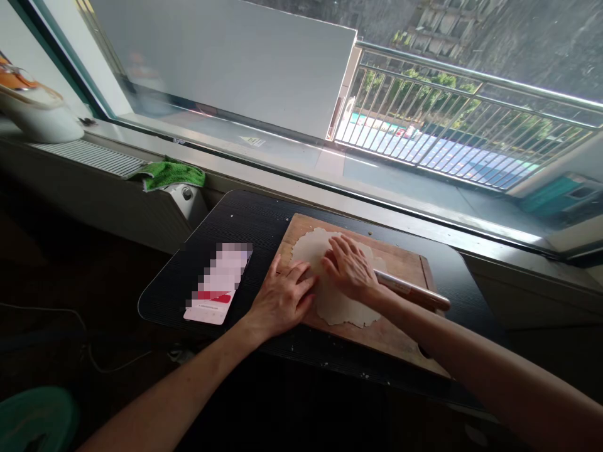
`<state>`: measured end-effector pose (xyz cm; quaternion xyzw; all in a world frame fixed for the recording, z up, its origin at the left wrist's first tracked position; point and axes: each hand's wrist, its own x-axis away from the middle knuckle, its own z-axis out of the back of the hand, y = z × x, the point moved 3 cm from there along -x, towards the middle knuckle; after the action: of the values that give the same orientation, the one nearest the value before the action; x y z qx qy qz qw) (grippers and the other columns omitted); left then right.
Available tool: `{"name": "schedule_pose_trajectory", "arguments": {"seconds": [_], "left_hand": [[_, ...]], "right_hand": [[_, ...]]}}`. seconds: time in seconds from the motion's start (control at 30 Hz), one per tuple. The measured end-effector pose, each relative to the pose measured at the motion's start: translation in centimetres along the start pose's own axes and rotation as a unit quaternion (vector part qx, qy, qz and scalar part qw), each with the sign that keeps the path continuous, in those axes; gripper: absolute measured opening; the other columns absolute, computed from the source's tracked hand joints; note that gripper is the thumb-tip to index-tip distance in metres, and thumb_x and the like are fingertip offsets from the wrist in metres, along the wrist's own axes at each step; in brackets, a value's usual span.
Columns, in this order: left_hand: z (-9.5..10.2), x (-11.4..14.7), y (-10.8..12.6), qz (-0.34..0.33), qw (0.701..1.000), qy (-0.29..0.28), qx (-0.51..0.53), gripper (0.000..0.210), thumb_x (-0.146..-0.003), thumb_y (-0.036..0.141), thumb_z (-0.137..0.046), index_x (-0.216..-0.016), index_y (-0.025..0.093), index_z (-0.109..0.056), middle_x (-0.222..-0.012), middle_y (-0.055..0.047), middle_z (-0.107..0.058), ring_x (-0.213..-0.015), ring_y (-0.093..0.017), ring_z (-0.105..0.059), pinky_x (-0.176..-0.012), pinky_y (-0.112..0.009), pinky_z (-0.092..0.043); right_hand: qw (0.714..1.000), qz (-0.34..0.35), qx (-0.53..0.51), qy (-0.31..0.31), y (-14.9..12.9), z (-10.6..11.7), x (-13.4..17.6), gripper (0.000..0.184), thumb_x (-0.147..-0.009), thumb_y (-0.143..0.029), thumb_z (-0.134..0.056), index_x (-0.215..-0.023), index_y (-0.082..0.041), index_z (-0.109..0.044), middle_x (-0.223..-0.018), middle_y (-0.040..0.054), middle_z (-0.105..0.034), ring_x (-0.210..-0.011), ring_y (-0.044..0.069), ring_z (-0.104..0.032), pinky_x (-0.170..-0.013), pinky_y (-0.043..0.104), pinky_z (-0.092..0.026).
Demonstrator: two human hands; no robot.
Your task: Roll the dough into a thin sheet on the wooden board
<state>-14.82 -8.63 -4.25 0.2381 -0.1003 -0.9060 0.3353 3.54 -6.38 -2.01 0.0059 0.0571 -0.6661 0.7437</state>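
Note:
A thin, pale sheet of rolled dough [346, 311] with an uneven edge lies on a wooden board [405, 342]. My right hand [349, 267] rests on it with the fingers stretched out, over the near end of a wooden rolling pin [414, 292]. The pin points away to the right, its other end reaching the board's right side; the part under my palm is hidden. At the dough's left edge, my left hand [282, 298] lies palm down with its fingers apart and slightly bent, touching the dough and board.
The board sits on a black table [188, 257] dotted with white crumbs. A phone [219, 285] with a lit, partly blurred screen lies left of it. A green cloth [172, 174] hangs over the radiator [122, 188]. A window with a railing [424, 119] outside runs behind.

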Motion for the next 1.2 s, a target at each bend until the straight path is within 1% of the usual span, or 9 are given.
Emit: {"name": "schedule_pose_trajectory", "arguments": {"seconds": [0.1, 0.27, 0.33, 0.57, 0.7, 0.8, 0.97, 1.1, 1.2], "left_hand": [[0.1, 0.0, 0.1, -0.001, 1.000, 0.000, -0.001, 0.037, -0.098, 0.029, -0.049, -0.133, 0.025, -0.062, -0.139, -0.012, -0.057, -0.134, -0.028, -0.048, -0.121, -0.061, -0.016], [0.1, 0.0, 0.0, 0.011, 1.000, -0.004, 0.001, 0.035, -0.097, 0.030, -0.051, -0.128, 0.024, -0.066, -0.140, -0.011, -0.057, -0.134, -0.030, -0.048, -0.120, -0.063, -0.017], [0.0, 0.0, 0.0, 0.012, 1.000, -0.004, 0.000, 0.035, -0.098, 0.030, -0.050, -0.128, 0.024, -0.065, -0.141, -0.011, -0.056, -0.134, -0.030, -0.048, -0.120, -0.063, -0.017], [0.1, 0.0, 0.0, 0.007, 1.000, -0.009, 0.005, 0.035, -0.098, 0.032, -0.051, -0.128, 0.022, -0.065, -0.141, -0.012, -0.056, -0.134, -0.030, -0.048, -0.121, -0.062, -0.014], [0.2, -0.1, 0.0, 0.012, 1.000, -0.008, 0.004, 0.034, -0.096, 0.031, -0.053, -0.127, 0.024, -0.066, -0.139, -0.011, -0.057, -0.134, -0.030, -0.048, -0.121, -0.062, -0.016], [0.2, -0.2, 0.0, 0.015, 1.000, -0.008, 0.002, 0.033, -0.096, 0.032, -0.054, -0.126, 0.025, -0.066, -0.138, -0.010, -0.058, -0.133, -0.030, -0.048, -0.120, -0.061, -0.018], [0.1, -0.1, -0.1, 0.014, 1.000, -0.006, -0.006, 0.033, -0.097, 0.033, -0.053, -0.125, 0.025, -0.066, -0.139, -0.010, -0.058, -0.132, -0.027, -0.050, -0.122, -0.059, -0.014], [0.1, -0.1, 0.0, 0.012, 1.000, -0.004, -0.008, 0.032, -0.096, 0.032, -0.053, -0.125, 0.025, -0.067, -0.138, -0.010, -0.059, -0.132, -0.027, -0.050, -0.121, -0.059, -0.015], [0.2, -0.1, 0.0, 0.011, 1.000, -0.005, -0.008, 0.033, -0.096, 0.033, -0.054, -0.126, 0.025, -0.066, -0.138, -0.010, -0.059, -0.132, -0.028, -0.050, -0.121, -0.059, -0.016]], "right_hand": [[0.999, 0.026, -0.013, -0.016, -0.6, -0.3, 1.6, 0.056, -0.100, -0.046, -0.033, -0.145, -0.016, -0.046, -0.150, 0.0125, -0.049, -0.145, 0.026, -0.033, -0.118, 0.044, -0.027], [0.996, -0.078, 0.031, -0.031, 3.1, 0.5, -5.1, 0.045, -0.097, -0.048, -0.040, -0.129, -0.023, -0.060, -0.150, 0.0122, -0.046, -0.145, 0.034, -0.029, -0.112, 0.055, -0.032], [0.995, -0.080, 0.041, -0.043, 3.7, 0.6, -6.6, 0.044, -0.095, -0.049, -0.044, -0.128, -0.025, -0.060, -0.149, 0.0112, -0.048, -0.145, 0.035, -0.028, -0.110, 0.056, -0.033], [1.000, 0.008, -0.006, 0.006, 0.4, -0.5, -0.5, 0.054, -0.100, -0.046, -0.031, -0.143, -0.020, -0.049, -0.151, 0.0109, -0.048, -0.145, 0.029, -0.031, -0.115, 0.048, -0.030], [0.998, -0.059, 0.013, 0.028, 1.8, 0.1, -3.1, 0.050, -0.100, -0.047, -0.030, -0.124, -0.019, -0.063, -0.146, 0.0146, -0.051, -0.136, 0.032, -0.042, -0.106, 0.047, -0.038], [0.994, -0.111, 0.008, 0.022, 3.4, 0.8, -5.3, 0.048, -0.101, -0.046, -0.027, -0.111, -0.019, -0.066, -0.121, 0.0148, -0.066, -0.109, 0.029, -0.060, -0.088, 0.040, -0.045], [0.995, -0.093, 0.041, 0.010, 4.0, 1.4, -2.7, 0.042, -0.101, -0.039, -0.030, -0.096, -0.022, -0.068, -0.094, 0.0099, -0.072, -0.087, 0.024, -0.064, -0.075, 0.034, -0.043], [0.996, -0.079, 0.041, 0.020, 3.7, 2.4, -1.2, 0.036, -0.098, -0.034, -0.037, -0.095, -0.020, -0.069, -0.098, 0.0107, -0.071, -0.086, 0.024, -0.062, -0.075, 0.034, -0.043], [0.999, 0.017, 0.042, 0.008, 1.7, 2.3, -1.8, 0.029, -0.095, -0.030, -0.044, -0.108, -0.020, -0.068, -0.117, 0.0132, -0.066, -0.106, 0.028, -0.057, -0.088, 0.039, -0.044]]}}
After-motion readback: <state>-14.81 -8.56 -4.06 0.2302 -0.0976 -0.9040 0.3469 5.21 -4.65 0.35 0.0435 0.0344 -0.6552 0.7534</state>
